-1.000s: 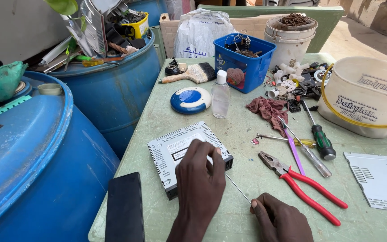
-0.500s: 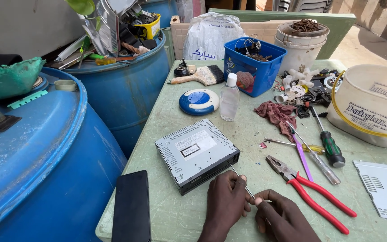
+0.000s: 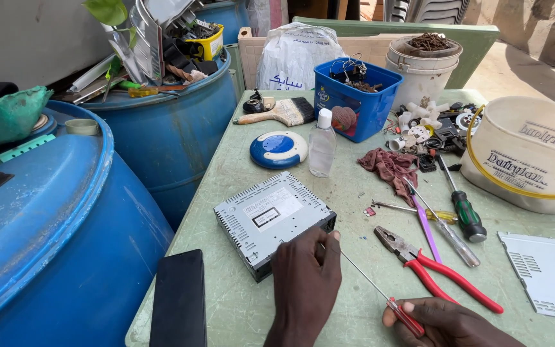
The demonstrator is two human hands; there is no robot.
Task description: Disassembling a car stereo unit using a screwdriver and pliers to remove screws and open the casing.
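Behind the radio unit (image 3: 271,222), your blue tub (image 3: 356,104) holds wire scraps; left hand (image 3: 304,273) lies flat against it, right hand (image 3: 441,321) closed round a thin screwdriver (image 3: 370,283)

Single head-worn view, which looked steeply down and forward from close above a green table (image 3: 252,167). The left hand (image 3: 304,273) and right hand (image 3: 448,321) sat at the bottom edge, blue drums (image 3: 65,257) at left.

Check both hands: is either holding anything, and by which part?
Right hand grips a thin screwdriver by its red handle. Left hand holds nothing; it rests on the grey car stereo unit at its near corner, fingertip by the shaft.
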